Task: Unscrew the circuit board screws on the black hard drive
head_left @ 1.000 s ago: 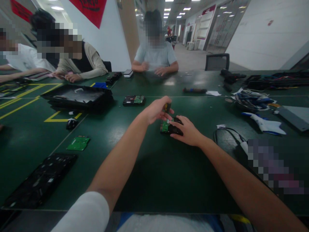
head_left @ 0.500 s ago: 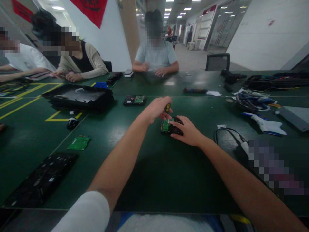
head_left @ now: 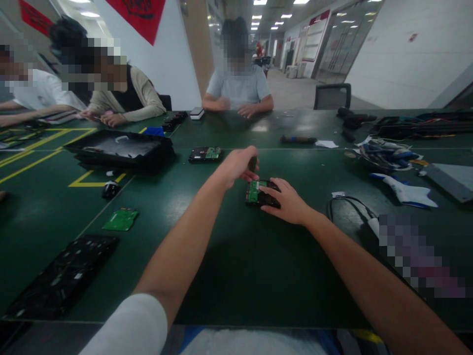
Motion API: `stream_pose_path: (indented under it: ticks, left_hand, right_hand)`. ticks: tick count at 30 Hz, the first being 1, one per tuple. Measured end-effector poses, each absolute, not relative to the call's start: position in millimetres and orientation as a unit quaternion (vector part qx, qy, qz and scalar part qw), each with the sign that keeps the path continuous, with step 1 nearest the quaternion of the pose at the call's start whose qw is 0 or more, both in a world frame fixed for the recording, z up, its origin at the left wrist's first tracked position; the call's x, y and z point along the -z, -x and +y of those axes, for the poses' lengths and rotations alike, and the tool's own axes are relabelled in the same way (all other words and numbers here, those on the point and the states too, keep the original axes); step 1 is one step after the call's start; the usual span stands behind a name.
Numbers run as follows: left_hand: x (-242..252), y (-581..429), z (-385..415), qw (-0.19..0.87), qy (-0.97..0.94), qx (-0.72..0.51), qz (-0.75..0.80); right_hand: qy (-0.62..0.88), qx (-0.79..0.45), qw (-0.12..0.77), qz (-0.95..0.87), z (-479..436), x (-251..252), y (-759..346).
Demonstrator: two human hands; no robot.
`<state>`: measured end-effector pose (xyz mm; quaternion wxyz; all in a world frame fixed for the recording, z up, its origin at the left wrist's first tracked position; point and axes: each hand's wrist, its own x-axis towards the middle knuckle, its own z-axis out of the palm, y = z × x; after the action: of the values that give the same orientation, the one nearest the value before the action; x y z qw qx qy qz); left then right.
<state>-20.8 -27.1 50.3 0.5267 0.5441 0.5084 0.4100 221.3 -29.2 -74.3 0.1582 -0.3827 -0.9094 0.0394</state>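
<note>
A hard drive (head_left: 264, 198) lies on the green table in front of me, its green circuit board facing up. Fingers of my right hand (head_left: 286, 202) rest over its right end and grip it. Just above the drive's far left part, my left hand (head_left: 240, 166) is closed round the dark handle of a screwdriver (head_left: 253, 163), held roughly upright. The screwdriver's tip is hidden, so I cannot tell whether it touches the board. Another hard drive (head_left: 205, 154) sits farther off to the left, board side up.
To the left lie a loose green circuit board (head_left: 121, 219), a dark panel of parts (head_left: 64, 273), a computer mouse (head_left: 111, 189) and a black tray (head_left: 121, 148). On the right are a cable (head_left: 349, 198), a glove (head_left: 406, 191) and a grey box (head_left: 453, 178). Other people sit across the table.
The screwdriver handle has turned in my left hand; its yellow marking no longer shows. My left hand has shifted very slightly left. The right hand and the hard drive stay in place.
</note>
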Motion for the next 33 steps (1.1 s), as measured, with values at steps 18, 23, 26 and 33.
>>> stream_pose_path:
  ticks: [18,23,26,33]
  left_hand:
    - [-49.1,14.7,-28.4,0.534,-0.566,-0.387,0.494]
    - [-48.2,13.0,-29.3,0.579,-0.538,-0.392,0.471]
    - [-49.3,15.1,-28.3,0.55,-0.54,-0.408,0.489]
    - [-49.1,15.6,-28.9,0.574,-0.533,-0.395,0.481]
  right_hand:
    - [0.385,-0.035,0.155,-0.909,-30.5,72.6,-220.6]
    - [0.385,-0.036,0.16,-0.908,-31.4,71.6,-220.5]
    - [0.383,-0.035,0.164,-0.908,-30.5,73.6,-221.4]
    - [0.381,-0.032,0.164,-0.909,-28.5,76.8,-222.3]
